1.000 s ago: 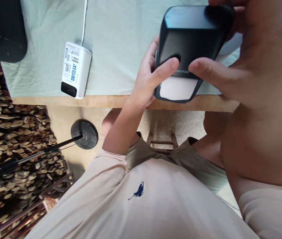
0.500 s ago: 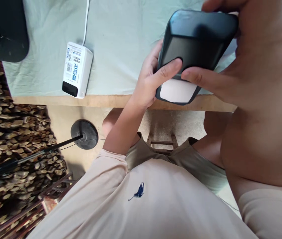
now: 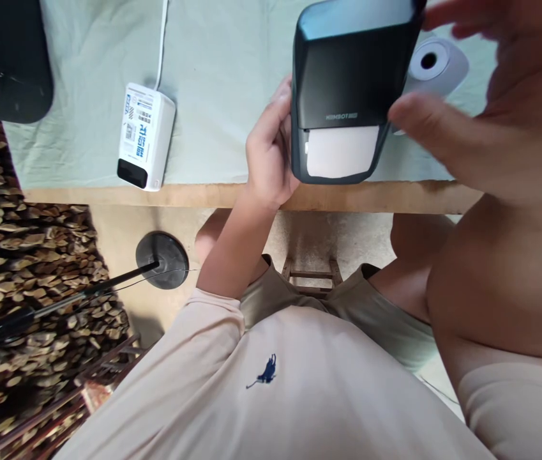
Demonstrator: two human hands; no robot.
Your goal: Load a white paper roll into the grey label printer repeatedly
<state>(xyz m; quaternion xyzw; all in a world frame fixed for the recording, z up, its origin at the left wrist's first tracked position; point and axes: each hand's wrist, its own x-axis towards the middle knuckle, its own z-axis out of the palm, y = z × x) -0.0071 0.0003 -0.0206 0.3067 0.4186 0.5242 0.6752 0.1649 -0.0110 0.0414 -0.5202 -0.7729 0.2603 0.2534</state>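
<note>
My left hand [image 3: 271, 153] holds a black handheld label printer [image 3: 352, 76] from its left side, its fingers partly hidden behind the casing. The printer is tilted up above the table's front edge, with pale lettering on its cover and a white label or paper panel [image 3: 342, 152] at its near end. At its right side, my right hand [image 3: 472, 121] has thumb and fingers spread, slightly blurred. Its thumb tip lies close to the printer's right edge; whether it touches is unclear. Behind, between printer and right hand, a white roll [image 3: 428, 61] with a dark core hole shows on the table.
A white power bank [image 3: 143, 137] with printed labels and a white cable lies on the green-clothed table [image 3: 218, 96]. At the far left is a dark bag-like object [image 3: 7, 61]. Below stand a round black stand base [image 3: 162, 260] and stacked firewood [image 3: 26, 255].
My right hand has come off the printer's cover and spread to the right, uncovering the white roll. My left thumb has left the cover's front. The printer has shifted slightly up and left.
</note>
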